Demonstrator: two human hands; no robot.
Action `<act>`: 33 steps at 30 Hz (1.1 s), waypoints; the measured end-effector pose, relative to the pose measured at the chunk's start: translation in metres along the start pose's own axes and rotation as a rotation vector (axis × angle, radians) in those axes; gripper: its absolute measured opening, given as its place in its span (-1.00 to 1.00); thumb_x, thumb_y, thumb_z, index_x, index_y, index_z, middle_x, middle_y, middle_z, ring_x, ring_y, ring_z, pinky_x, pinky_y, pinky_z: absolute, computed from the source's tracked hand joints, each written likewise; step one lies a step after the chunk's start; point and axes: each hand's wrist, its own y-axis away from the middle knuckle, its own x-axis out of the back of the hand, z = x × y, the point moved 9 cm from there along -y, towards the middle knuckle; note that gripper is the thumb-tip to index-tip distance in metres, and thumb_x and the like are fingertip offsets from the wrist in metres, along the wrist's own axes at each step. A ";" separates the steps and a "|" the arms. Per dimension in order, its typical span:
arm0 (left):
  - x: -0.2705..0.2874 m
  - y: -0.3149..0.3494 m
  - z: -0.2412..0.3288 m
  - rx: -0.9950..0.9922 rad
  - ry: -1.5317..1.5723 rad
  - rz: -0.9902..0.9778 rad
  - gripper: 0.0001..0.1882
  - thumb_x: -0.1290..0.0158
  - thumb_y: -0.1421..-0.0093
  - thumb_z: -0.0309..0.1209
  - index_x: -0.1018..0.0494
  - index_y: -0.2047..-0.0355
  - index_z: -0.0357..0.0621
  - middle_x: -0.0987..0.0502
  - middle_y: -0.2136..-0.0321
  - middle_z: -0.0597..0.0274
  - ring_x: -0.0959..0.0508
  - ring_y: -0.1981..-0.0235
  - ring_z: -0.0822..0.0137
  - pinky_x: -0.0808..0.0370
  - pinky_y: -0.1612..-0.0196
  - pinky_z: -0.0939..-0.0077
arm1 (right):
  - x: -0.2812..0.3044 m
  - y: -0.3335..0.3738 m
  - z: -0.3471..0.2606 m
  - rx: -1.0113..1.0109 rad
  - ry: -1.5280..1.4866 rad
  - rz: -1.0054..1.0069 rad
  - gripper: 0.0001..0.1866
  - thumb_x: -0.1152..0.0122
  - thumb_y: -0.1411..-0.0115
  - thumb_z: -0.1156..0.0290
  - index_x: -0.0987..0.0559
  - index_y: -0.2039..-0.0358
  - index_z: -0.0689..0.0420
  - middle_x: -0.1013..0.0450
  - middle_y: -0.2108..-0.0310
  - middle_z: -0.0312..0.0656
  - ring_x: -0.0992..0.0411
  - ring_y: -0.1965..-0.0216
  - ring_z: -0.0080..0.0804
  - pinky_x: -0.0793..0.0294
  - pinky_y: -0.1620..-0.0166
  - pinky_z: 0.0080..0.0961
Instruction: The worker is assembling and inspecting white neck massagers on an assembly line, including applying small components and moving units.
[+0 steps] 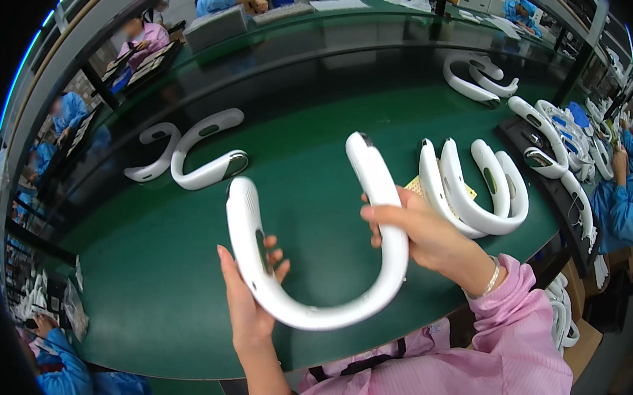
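Observation:
I hold a white U-shaped neck-fan housing (pixel 370 275) up over the green table (pixel 179 276), its open end pointing away from me. My left hand (pixel 249 295) grips its left arm from underneath, fingers curled around the inner side. My right hand (pixel 424 231) clasps the right arm, thumb and fingers wrapped over it. The sleeves of my pink coat (pixel 496 364) show at the lower right.
Two white housings (pixel 202 153) lie on the table at the left. A cluster of the same U-shaped housings (pixel 478 190) lies just right of my right hand, more (pixel 479 80) at the far right. Other workers in blue (pixel 632 197) sit around the table.

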 end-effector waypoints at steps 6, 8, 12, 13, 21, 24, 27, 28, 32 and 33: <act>-0.006 -0.004 0.002 -0.101 -0.099 -0.120 -0.45 0.27 -0.28 -0.05 -0.22 -0.06 -0.27 -0.31 0.00 0.09 -0.31 0.00 0.24 -0.27 -0.06 0.33 | 0.059 -0.133 -0.026 0.252 -0.639 0.290 -0.66 -0.14 -0.10 0.43 -0.25 0.19 0.24 -0.24 0.29 -0.13 -0.30 0.25 -0.32 -0.38 0.13 -0.32; -0.001 -0.006 -0.003 -0.095 -0.105 -0.130 -0.55 0.21 -0.27 -0.14 -0.29 0.01 -0.25 -0.36 0.06 0.10 -0.37 0.08 0.28 -0.32 0.01 0.38 | 0.071 -0.175 -0.027 0.233 -0.620 0.337 -0.45 -0.02 -0.19 0.24 -0.11 -0.05 0.32 -0.18 -0.01 0.08 -0.26 -0.01 -0.13 -0.28 -0.08 -0.18; 0.009 -0.004 -0.002 -0.105 -0.124 -0.071 -0.71 0.14 -0.23 -0.30 -0.34 0.13 -0.22 -0.43 0.19 0.16 -0.44 0.23 0.38 -0.38 0.18 0.51 | 0.033 -0.233 0.016 -0.078 0.045 0.169 -0.40 0.07 -0.20 0.14 -0.20 -0.07 0.39 -0.34 0.09 0.21 -0.38 0.08 -0.05 -0.38 0.03 -0.22; 0.009 -0.005 -0.001 -0.116 -0.114 -0.069 -0.73 0.14 -0.22 -0.32 -0.34 0.15 -0.21 -0.44 0.21 0.17 -0.44 0.25 0.39 -0.37 0.19 0.52 | 0.018 -0.241 0.011 0.073 0.324 0.214 -0.49 -0.02 -0.11 0.23 -0.37 0.07 0.41 -0.43 0.21 0.16 -0.45 0.20 -0.04 -0.43 0.11 -0.23; 0.023 -0.008 0.000 -0.138 -0.165 -0.006 -0.83 0.09 -0.18 -0.43 -0.38 0.23 -0.17 -0.46 0.29 0.24 -0.44 0.32 0.44 -0.36 0.26 0.58 | -0.177 -0.240 0.023 1.026 1.660 0.003 -0.57 -0.26 0.04 0.27 -0.44 0.15 0.15 -0.40 0.31 -0.15 -0.33 0.13 -0.23 -0.09 -0.11 -0.14; 0.034 -0.002 0.019 -0.276 -0.222 0.079 -0.80 0.11 -0.19 -0.43 -0.36 0.18 -0.17 -0.42 0.19 0.21 -0.43 0.24 0.42 -0.36 0.20 0.55 | -0.174 -0.219 0.000 1.158 1.506 0.050 -0.59 -0.25 0.03 0.28 -0.44 0.15 0.13 -0.41 0.32 -0.17 -0.33 0.19 -0.25 -0.11 -0.01 -0.20; 0.044 0.007 0.046 -0.522 -0.270 0.246 -0.71 0.13 -0.20 -0.47 -0.29 0.06 -0.20 -0.33 0.04 0.16 -0.35 0.06 0.34 -0.32 0.05 0.46 | -0.138 -0.161 -0.047 1.100 1.120 -0.011 -0.56 -0.17 -0.03 0.21 -0.41 0.09 0.14 -0.40 0.24 -0.08 -0.27 0.12 -0.20 -0.06 0.00 -0.29; 0.053 0.017 0.058 -0.615 -0.282 0.333 -0.67 0.14 -0.20 -0.49 -0.26 0.00 -0.21 -0.29 -0.02 0.15 -0.32 0.00 0.30 -0.29 -0.01 0.43 | -0.133 -0.134 -0.060 0.965 1.066 -0.053 -0.52 -0.13 -0.06 0.14 -0.39 0.07 0.16 -0.40 0.24 -0.07 -0.32 0.15 -0.27 -0.17 0.04 -0.38; 0.034 0.031 0.082 -0.801 -0.394 0.245 -0.48 0.28 -0.30 -0.22 0.00 -0.21 -0.16 -0.11 -0.19 0.11 -0.10 -0.21 0.15 -0.08 -0.20 0.26 | -0.087 -0.052 -0.062 0.445 0.230 -0.461 -0.48 -0.09 -0.11 -0.02 -0.39 0.14 0.19 -0.35 0.33 -0.30 -0.31 0.33 -0.60 -0.29 0.27 -0.65; 0.020 0.026 0.079 -0.749 -0.282 0.053 -0.41 0.35 -0.31 -0.09 0.08 -0.23 -0.16 -0.04 -0.22 0.08 -0.02 -0.25 0.14 -0.04 -0.23 0.26 | -0.079 -0.029 -0.057 0.375 0.065 -0.538 -0.47 0.01 -0.15 -0.06 -0.38 0.14 0.20 -0.38 0.38 -0.22 -0.34 0.36 -0.51 -0.31 0.27 -0.57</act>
